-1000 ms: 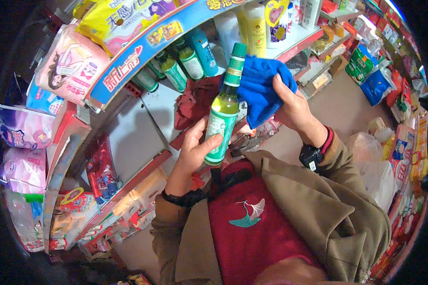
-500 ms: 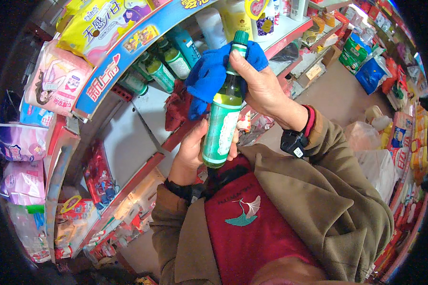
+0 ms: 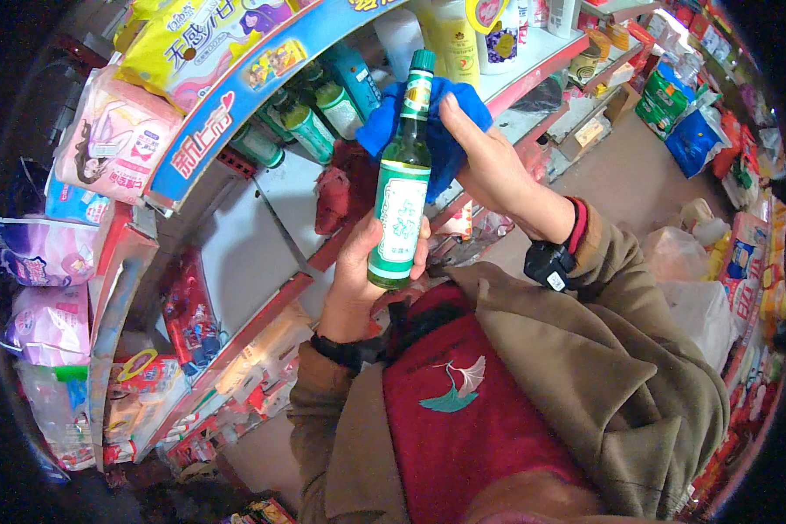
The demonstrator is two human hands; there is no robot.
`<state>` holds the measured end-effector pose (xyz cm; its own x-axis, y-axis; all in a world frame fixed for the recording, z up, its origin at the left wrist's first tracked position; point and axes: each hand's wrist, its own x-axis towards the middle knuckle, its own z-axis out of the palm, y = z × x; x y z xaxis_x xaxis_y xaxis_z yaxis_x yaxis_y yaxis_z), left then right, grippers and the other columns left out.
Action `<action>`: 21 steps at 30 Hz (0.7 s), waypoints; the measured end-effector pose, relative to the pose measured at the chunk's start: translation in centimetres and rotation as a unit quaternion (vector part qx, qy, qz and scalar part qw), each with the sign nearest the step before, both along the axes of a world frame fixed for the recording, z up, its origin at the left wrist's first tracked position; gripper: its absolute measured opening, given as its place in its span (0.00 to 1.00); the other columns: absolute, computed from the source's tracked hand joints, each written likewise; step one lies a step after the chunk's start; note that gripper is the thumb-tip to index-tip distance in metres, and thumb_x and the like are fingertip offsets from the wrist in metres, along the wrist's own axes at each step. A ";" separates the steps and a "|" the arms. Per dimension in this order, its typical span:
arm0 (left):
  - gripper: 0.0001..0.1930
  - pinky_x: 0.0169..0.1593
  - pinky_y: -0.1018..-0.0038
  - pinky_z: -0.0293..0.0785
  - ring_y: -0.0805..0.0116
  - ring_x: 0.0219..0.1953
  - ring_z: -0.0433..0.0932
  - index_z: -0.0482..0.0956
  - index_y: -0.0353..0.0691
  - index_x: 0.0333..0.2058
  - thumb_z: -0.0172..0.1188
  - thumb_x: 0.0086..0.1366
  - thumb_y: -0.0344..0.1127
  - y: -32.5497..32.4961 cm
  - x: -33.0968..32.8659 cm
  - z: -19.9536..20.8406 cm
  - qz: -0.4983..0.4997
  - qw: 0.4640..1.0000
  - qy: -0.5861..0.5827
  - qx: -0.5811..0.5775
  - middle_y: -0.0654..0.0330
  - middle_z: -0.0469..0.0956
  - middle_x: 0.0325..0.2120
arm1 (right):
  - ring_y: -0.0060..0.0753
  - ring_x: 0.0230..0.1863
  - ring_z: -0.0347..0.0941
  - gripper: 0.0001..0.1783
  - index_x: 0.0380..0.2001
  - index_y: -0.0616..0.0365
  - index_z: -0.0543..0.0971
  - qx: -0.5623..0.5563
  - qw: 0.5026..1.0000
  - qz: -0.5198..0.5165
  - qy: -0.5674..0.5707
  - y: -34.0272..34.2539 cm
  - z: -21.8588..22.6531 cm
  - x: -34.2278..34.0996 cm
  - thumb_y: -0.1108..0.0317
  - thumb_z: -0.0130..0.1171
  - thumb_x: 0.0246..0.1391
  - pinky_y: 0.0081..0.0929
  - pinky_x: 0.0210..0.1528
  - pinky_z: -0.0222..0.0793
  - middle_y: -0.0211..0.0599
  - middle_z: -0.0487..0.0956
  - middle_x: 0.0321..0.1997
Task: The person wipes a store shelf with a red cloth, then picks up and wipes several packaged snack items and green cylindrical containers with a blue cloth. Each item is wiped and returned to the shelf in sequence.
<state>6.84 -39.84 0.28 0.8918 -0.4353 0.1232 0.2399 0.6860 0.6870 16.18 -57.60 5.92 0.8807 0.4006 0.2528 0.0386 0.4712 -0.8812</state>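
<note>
A green glass bottle with a green cap and a green-and-white label stands nearly upright in front of my chest, its top leaning a little right. Around its lower end are the fingers of my left hand, closed on it. My right hand grips a blue cloth, which is bunched behind the bottle's neck and upper body. The right thumb points up along the cloth, apart from the neck, while the other right fingers are hidden behind the cloth.
Similar green bottles stand on the shelf beyond my left hand, near a crumpled dark red thing. Pale bottles line the shelf at the top. Yellow packs and a pink pack sit at the left.
The bottle has turned so its label faces me more squarely. My right thumb has come off the neck, and the blue cloth has shifted right behind the bottle.
</note>
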 end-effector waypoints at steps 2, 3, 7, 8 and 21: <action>0.37 0.28 0.71 0.74 0.62 0.30 0.76 0.60 0.30 0.61 0.56 0.65 0.56 0.0 0.0 0.2 0.000 1.000 0.007 -0.011 0.49 0.74 0.40 | 0.20 0.46 0.72 0.27 0.55 0.54 0.73 0.052 0.997 0.051 0.035 -0.3 0.0 -0.7 0.44 0.44 0.68 0.25 0.49 0.68 0.29 0.79 0.47; 0.40 0.27 0.71 0.72 0.63 0.29 0.75 0.57 0.30 0.63 0.56 0.65 0.57 0.0 0.0 0.2 -0.002 1.000 0.009 -0.012 0.50 0.73 0.40 | 0.21 0.47 0.72 0.28 0.55 0.55 0.73 0.076 0.995 0.051 0.040 -0.4 0.0 -1.0 0.44 0.44 0.68 0.26 0.50 0.68 0.30 0.78 0.48; 0.43 0.25 0.72 0.68 0.64 0.28 0.72 0.55 0.31 0.65 0.56 0.64 0.59 0.1 0.0 0.5 0.017 0.999 0.023 -0.025 0.50 0.72 0.40 | 0.23 0.43 0.69 0.32 0.54 0.58 0.73 0.084 0.993 0.076 0.024 -0.8 -0.7 -1.1 0.40 0.40 0.68 0.27 0.45 0.65 0.31 0.76 0.46; 0.43 0.25 0.72 0.68 0.64 0.28 0.72 0.55 0.31 0.65 0.56 0.64 0.60 0.1 0.0 0.4 0.013 0.999 0.019 -0.026 0.50 0.72 0.40 | 0.24 0.40 0.68 0.32 0.53 0.58 0.73 0.080 0.993 0.082 0.026 -0.9 -1.0 -1.0 0.40 0.40 0.68 0.26 0.44 0.64 0.31 0.76 0.45; 0.40 0.25 0.71 0.69 0.64 0.28 0.73 0.56 0.35 0.64 0.55 0.66 0.59 -0.4 -0.1 -0.6 -0.041 0.998 -0.002 -0.037 0.50 0.72 0.41 | 0.16 0.37 0.74 0.16 0.49 0.60 0.73 0.005 0.997 -0.067 -0.049 0.2 -1.7 -1.0 0.66 0.59 0.62 0.17 0.38 0.73 0.29 0.78 0.42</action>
<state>6.79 -40.26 -0.33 0.8528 -0.4968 0.1612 0.2948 0.7126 0.6367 15.17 -57.40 4.17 0.8973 0.2779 0.3430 0.1870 0.4646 -0.8656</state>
